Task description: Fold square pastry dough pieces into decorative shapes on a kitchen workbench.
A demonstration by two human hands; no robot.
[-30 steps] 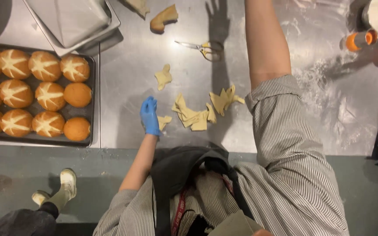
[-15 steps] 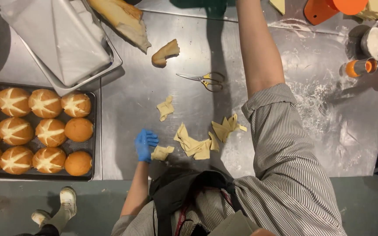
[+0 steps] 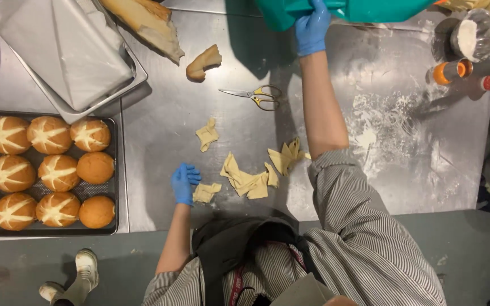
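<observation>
My left hand (image 3: 184,184), in a blue glove, rests on the steel table (image 3: 160,130) with its fingers loosely spread. It touches the edge of a small flat piece of pale dough (image 3: 206,192). More thin dough scraps (image 3: 248,180) lie just to the right, others (image 3: 287,156) by my right forearm, and one (image 3: 207,135) lies farther back. My right arm stretches far across the table. My gloved right hand (image 3: 313,25) grips the rim of a teal plastic tub (image 3: 364,8) at the far edge.
A dark tray (image 3: 114,187) of round cross-topped buns sits at the left. Behind it is a metal pan (image 3: 137,76) lined with paper. Scissors (image 3: 256,96), a bread chunk (image 3: 202,62), a cut loaf (image 3: 143,20), a flour cup (image 3: 469,37) and bottles (image 3: 452,71) lie farther back.
My right arm has reached farther across the table and now grips the teal tub, which has come into view. My left hand stays by the same dough piece.
</observation>
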